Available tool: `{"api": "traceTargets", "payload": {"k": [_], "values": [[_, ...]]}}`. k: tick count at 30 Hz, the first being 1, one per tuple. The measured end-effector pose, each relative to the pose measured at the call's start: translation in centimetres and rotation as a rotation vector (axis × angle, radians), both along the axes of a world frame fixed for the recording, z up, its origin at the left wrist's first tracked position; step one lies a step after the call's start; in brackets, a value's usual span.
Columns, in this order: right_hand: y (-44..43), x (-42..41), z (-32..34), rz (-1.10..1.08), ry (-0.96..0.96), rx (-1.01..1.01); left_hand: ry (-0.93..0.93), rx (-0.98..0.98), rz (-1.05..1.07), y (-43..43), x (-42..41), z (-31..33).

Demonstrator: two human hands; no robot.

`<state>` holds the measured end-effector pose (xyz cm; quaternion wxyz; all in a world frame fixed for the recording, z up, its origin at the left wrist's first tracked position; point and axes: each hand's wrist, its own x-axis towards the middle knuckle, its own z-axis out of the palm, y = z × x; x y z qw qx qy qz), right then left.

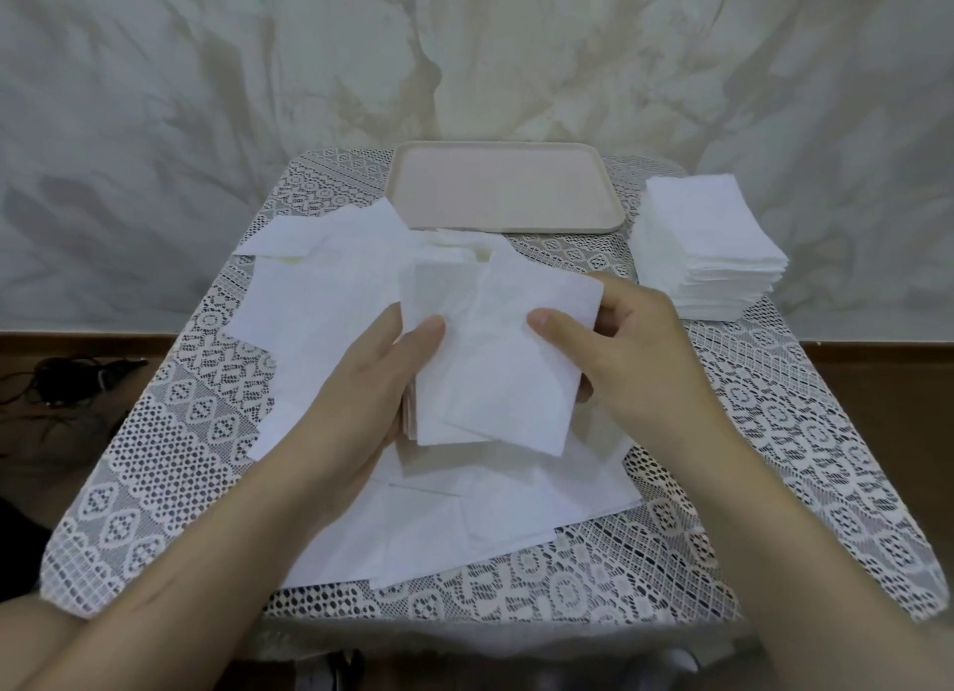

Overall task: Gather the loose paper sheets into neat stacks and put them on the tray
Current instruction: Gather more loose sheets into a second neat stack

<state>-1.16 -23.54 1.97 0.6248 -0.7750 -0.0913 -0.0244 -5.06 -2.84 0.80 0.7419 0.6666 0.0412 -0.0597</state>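
**Bundle skewed in hand, tray not loaded**

Both hands grasp one bundle of white paper sheets, lifted over the middle of the table. The left hand has its thumb on top and its fingers under the left edge. The right hand has its thumb on top and its fingers curled round the right edge. The top sheet sits rotated against the ones under it, with its corners sticking out.

Risks, my read:
- The paper looks thin and limp. Tapping it square may buckle the edges instead of lining them up.
- Only the thumbs pin the skewed top sheet. If either thumb eases off, it likely slides down onto the loose sheets.
- The loose sheets overlap in a messy spread on the lace tablecloth, some near the front edge. A dragging forearm could sweep them off.
- The finished stack sits far right, close to the table edge. The right arm could knock it when reaching for the tray.
- One loose sheet lies just beside the tray's near-left corner and could get caught under a stack set down there.

Containers: there is one shallow pinkish tray, far middle of the table. No paper is in it yet. The bundle, stack and loose sheets are all outside it.
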Motion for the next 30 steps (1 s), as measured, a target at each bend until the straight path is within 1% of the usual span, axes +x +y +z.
{"api": "traceTargets", "payload": {"k": [2, 7, 13, 17, 21, 23, 25, 28, 30], "values": [[0.1, -0.1, 0.4, 0.043, 0.038, 0.013, -0.001, 0.010, -0.031, -0.1, -0.1, 0.0], [1.1, 0.0, 0.6, 0.117, 0.007, -0.061, -0.018, -0.008, -0.068, -0.5, -0.4, 0.0], [1.6, 0.2, 0.2, 0.113, 0.035, -0.045, -0.044, -0.033, -0.109, -0.3, -0.2, -0.4], [1.8, 0.1, -0.2, 0.081, 0.076, -0.062, -0.051, -0.045, -0.104, -0.4, -0.1, -0.6], [1.4, 0.3, -0.5, -0.066, 0.047, -0.173, -0.058, -0.050, -0.053, -0.3, -0.1, -0.4], [1.2, 0.2, -0.5, -0.067, 0.125, -0.208, -0.062, -0.048, -0.026, -0.2, -0.1, -0.4], [1.1, 0.0, -0.4, -0.005, 0.231, -0.211, -0.059, -0.052, -0.007, -0.3, -0.2, -0.4], [1.0, -0.4, -0.3, 0.097, 0.322, -0.116, -0.057, -0.043, 0.012, -0.4, -0.2, -0.5], [0.9, -0.5, -0.3, 0.117, 0.354, -0.049, -0.065, -0.031, 0.022, -0.4, -0.2, -0.7]]}}
